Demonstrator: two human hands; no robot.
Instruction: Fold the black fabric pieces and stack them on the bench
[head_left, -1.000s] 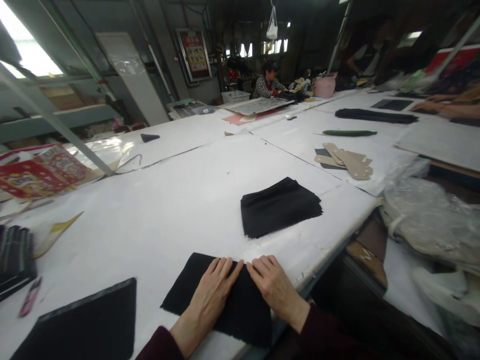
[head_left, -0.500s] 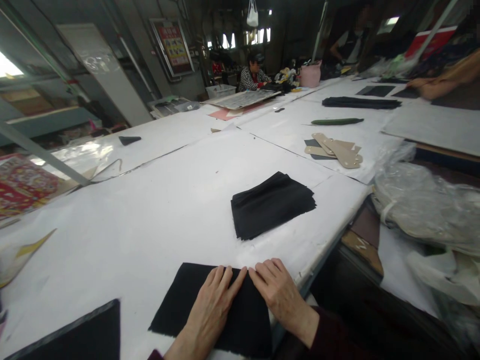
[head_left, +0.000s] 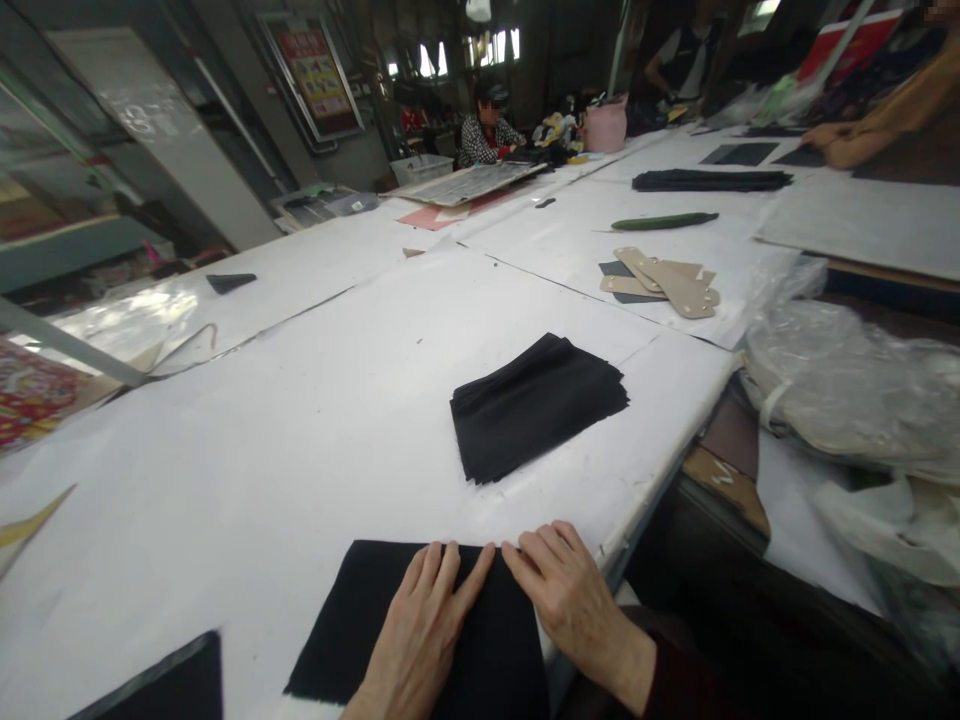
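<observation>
A piece of black fabric (head_left: 330, 630) lies flat on the white table at its near edge, with a slightly frayed left side. My left hand (head_left: 424, 635) rests on it, fingers stretched toward the far edge and index finger apart from the others. At the right end of that far edge, my right hand (head_left: 574, 600) has its bent fingers together on the fabric; its thumb is hidden. Both index fingertips almost meet there. Beyond my hands sits a stack of black fabric pieces (head_left: 540, 410), its edges uneven. Another black piece (head_left: 165, 685) with a folded-looking edge lies at lower left.
Beige strips (head_left: 667, 283), a cucumber-like green object (head_left: 664, 221) and a long black stack (head_left: 712, 180) lie farther along the table (head_left: 315, 440). Plastic-wrapped bags (head_left: 847, 385) bulge beside its right edge. A co-worker's arm (head_left: 870, 140) reaches in at upper right; other people work at the back.
The view has shifted a little, so most things sit slightly further left in it. Both hands stay at the fabric's far edge, nearly unmoved.
</observation>
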